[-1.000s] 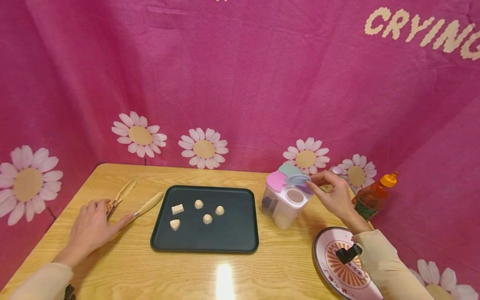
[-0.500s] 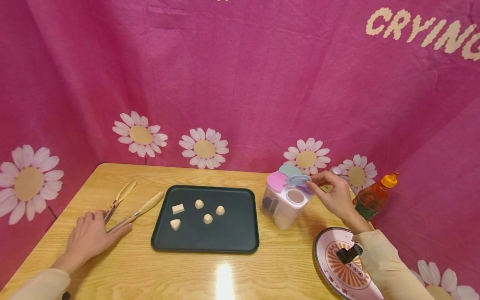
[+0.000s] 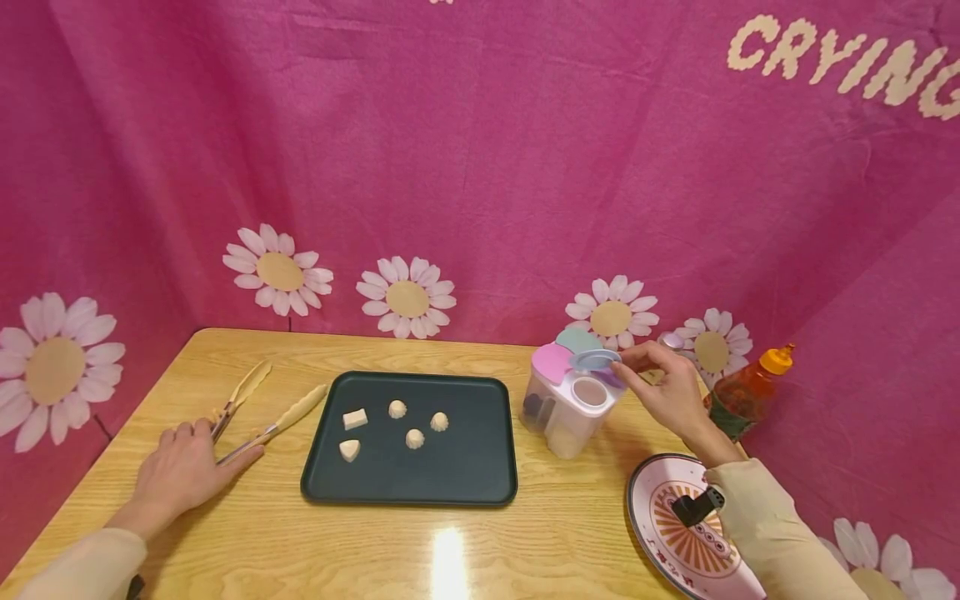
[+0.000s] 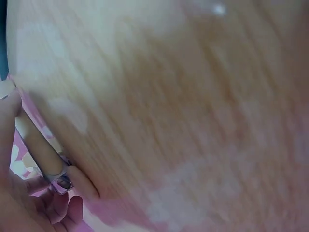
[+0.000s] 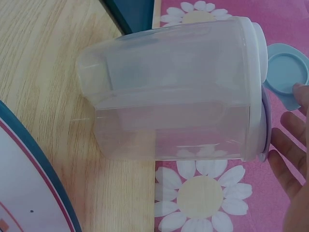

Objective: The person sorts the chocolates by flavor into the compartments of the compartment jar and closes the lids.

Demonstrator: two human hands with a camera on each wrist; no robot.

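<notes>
In the head view my left hand [image 3: 180, 475] holds the tongs [image 3: 296, 412] at the left of the table, its thumb along one arm. The tongs' arms are spread and their pale tips point away. The left wrist view shows curled fingers [image 4: 60, 208] about the metal end. At the right, my right hand [image 3: 671, 392] pinches the raised blue lid [image 3: 595, 359] of a clear food container [image 3: 570, 425] between thumb and fingers. One round opening lies uncovered under that lid; pink, green and purple lids cover the others. The right wrist view shows the container's transparent side [image 5: 178, 82].
A dark tray [image 3: 450, 475] with several small pale pieces [image 3: 415, 438] lies between the hands. Under the right forearm is a patterned plate [image 3: 660, 533]. A bottle with a yellow cap [image 3: 776, 360] stands behind that arm, near the pink cloth wall.
My left hand has drawn back slightly along the tongs, and its thumb sits nearer the handle end. The right hand and the blue lid have stayed in place.
</notes>
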